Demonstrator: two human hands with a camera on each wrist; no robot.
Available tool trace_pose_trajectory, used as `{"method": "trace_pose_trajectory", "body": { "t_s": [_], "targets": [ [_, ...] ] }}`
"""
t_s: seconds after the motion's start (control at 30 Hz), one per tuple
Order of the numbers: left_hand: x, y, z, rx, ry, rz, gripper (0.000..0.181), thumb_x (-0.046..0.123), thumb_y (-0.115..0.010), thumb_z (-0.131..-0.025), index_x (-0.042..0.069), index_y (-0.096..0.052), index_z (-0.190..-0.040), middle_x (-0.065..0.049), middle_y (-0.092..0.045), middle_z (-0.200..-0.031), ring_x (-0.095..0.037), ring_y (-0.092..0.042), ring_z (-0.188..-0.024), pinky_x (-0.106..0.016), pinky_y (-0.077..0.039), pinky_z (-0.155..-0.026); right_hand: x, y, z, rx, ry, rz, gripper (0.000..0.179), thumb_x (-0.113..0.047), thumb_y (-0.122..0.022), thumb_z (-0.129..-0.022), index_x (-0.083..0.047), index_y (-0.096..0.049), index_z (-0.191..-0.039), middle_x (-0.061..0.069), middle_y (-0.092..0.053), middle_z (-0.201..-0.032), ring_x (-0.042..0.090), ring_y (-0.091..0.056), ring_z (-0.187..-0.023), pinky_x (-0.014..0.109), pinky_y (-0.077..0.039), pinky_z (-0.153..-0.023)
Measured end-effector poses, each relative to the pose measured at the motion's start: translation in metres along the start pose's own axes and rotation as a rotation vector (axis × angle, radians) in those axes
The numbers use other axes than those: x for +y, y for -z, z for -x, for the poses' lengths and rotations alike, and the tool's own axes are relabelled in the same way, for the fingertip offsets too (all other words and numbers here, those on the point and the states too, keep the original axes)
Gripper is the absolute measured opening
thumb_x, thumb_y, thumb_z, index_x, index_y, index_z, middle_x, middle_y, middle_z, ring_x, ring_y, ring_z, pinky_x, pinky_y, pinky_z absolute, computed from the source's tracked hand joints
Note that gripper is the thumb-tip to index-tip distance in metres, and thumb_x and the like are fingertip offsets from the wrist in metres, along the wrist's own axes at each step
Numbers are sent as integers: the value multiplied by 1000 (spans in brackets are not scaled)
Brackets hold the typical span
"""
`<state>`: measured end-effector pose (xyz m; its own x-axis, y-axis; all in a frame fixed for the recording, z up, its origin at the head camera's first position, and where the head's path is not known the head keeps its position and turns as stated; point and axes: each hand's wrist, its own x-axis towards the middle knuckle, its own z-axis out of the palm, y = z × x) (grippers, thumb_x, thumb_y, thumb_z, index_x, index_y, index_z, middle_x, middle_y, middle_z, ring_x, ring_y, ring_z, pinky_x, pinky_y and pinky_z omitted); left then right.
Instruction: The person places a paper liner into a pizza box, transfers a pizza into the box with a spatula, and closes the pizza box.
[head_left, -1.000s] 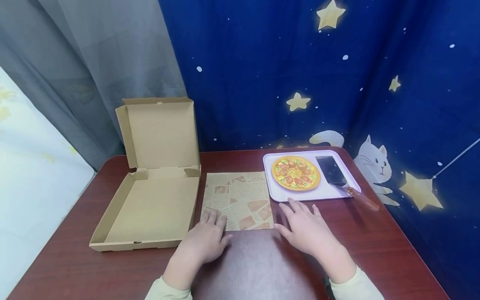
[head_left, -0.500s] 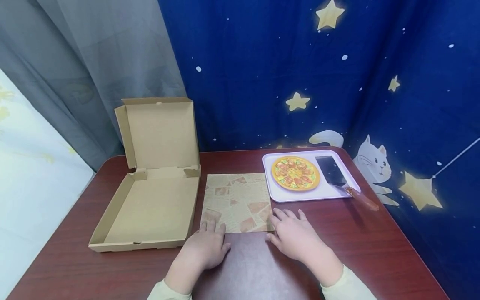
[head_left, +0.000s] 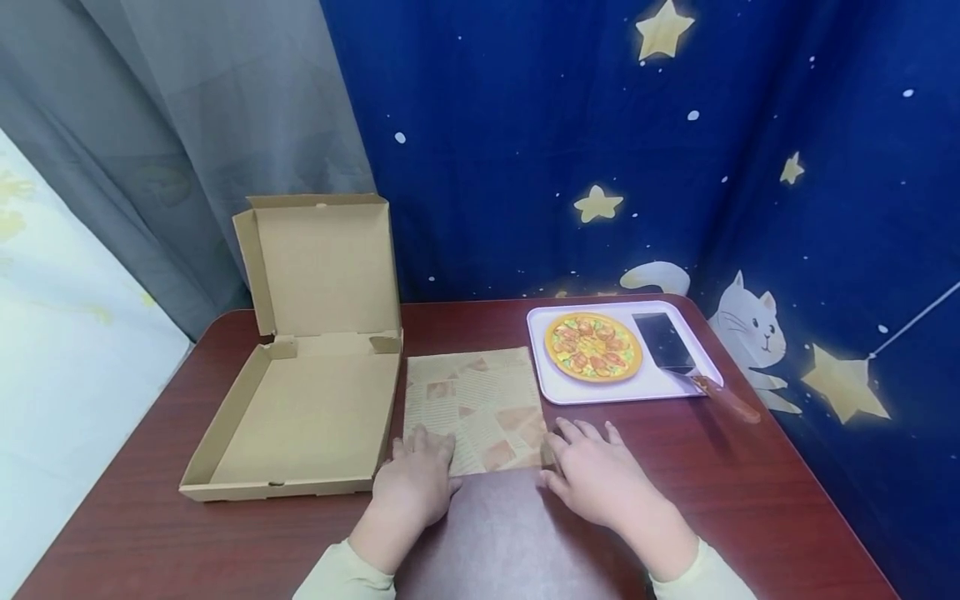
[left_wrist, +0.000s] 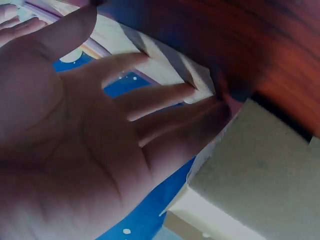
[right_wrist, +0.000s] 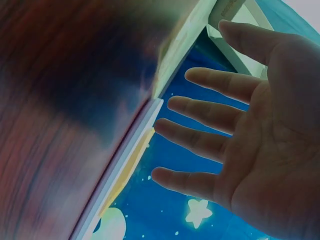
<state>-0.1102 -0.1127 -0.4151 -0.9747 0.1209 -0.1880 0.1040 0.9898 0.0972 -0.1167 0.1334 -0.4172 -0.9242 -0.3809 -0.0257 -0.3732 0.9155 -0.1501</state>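
A sheet of newspaper-print paper (head_left: 480,404) lies flat on the table between a cardboard pizza box and a white tray. My left hand (head_left: 417,482) rests its extended fingers on the paper's near left corner, beside the box. In the left wrist view, the straight fingers (left_wrist: 155,100) reach down to the sheet with the palm empty. At the near right corner is my right hand (head_left: 598,473), its fingertips right at the paper's edge. Spread, nearly straight fingers (right_wrist: 200,135) show in the right wrist view, holding nothing.
The pizza box (head_left: 300,425) stands left with its lid up, nothing inside. On the tray (head_left: 557,390) at the back right lie a toy-like pizza (head_left: 592,347) and a pizza server (head_left: 663,342), its wooden handle over the tray's edge. A starry curtain (head_left: 495,150) hangs behind the table.
The paper has slid slightly toward me and turned a little. My right hand has come in from beside the tray to the paper's right edge. The left hand has stayed at its corner.
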Motion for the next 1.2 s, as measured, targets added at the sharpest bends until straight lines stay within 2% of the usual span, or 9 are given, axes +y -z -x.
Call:
{"method": "trace_pose_trajectory", "body": {
  "t_s": [0.1, 0.17, 0.3, 0.47, 0.63, 0.77, 0.9, 1.07, 1.2],
  "targets": [
    [0, -1, -2, 29, 1, 17, 55, 40, -75, -96, 19, -65, -146, -29, -53, -156, -68, -55, -130, -72, -57, -92, 2, 1, 2, 16, 6, 4, 54, -43, -73, -99, -7, -69, -139, 17, -62, -151, 41, -57, -142, 75, -37, -118],
    [1, -2, -3, 85, -16, 35, 44, 35, -77, -96, 16, -72, -135, -28, -63, -143, -68, -62, -118, -72, -59, -88, 4, 1, 2, 26, 9, 7, 53, -43, -73, -98, -7, -69, -138, 17, -63, -150, 40, -58, -141, 74, -38, -117],
    [4, -4, -7, 182, -28, 48, 20, 29, -80, -93, 10, -80, -100, -22, -69, -106, -53, -73, -89, -61, -62, -74, 5, 0, 3, 15, 2, 0, 53, -44, -73, -98, -9, -70, -137, 17, -63, -150, 41, -58, -141, 74, -39, -117],
    [6, -6, -10, 237, -43, 58, 26, 26, -87, -85, 6, -75, -74, -13, -64, -84, -41, -72, -69, -51, -61, -60, 2, -2, 6, -80, -11, -35, 59, -45, -72, -99, -10, -64, -145, 15, -56, -159, 44, -50, -149, 76, -34, -119],
    [6, -9, -9, 241, -19, 78, 35, 27, -91, -81, -2, -76, -91, -27, -71, -104, -45, -72, -87, -53, -63, -70, -2, -3, 9, -162, -7, -46, 66, -47, -72, -98, -8, -60, -150, 15, -50, -164, 46, -43, -154, 78, -28, -121],
    [6, -8, -7, 131, 61, 87, 70, 39, -88, -85, -15, -67, -125, -48, -55, -139, -62, -61, -123, -61, -62, -91, -6, -4, 10, -172, -3, -46, 69, -48, -72, -98, -7, -59, -151, 15, -49, -166, 45, -42, -155, 79, -26, -121],
    [8, -5, -6, 33, 83, 124, 87, 46, -84, -88, -16, -56, -142, -54, -44, -145, -67, -46, -140, -66, -56, -102, -8, -6, 10, -179, 13, -43, 70, -50, -72, -98, -7, -58, -152, 14, -48, -166, 45, -42, -155, 79, -27, -121],
    [13, -5, -2, 57, 65, 169, 81, 44, -85, -88, -11, -60, -141, -49, -52, -142, -60, -53, -138, -65, -59, -95, -10, -8, 10, -192, 18, -47, 73, -51, -71, -99, -8, -55, -155, 14, -47, -167, 45, -41, -156, 79, -26, -121],
    [17, -7, 2, 143, 23, 154, 61, 39, -88, -85, -9, -71, -118, -35, -70, -115, -49, -71, -112, -58, -63, -78, -10, -10, 11, -192, 25, -48, 73, -51, -71, -98, -9, -54, -156, 12, -46, -168, 46, -41, -156, 79, -27, -121]
  ]
}}
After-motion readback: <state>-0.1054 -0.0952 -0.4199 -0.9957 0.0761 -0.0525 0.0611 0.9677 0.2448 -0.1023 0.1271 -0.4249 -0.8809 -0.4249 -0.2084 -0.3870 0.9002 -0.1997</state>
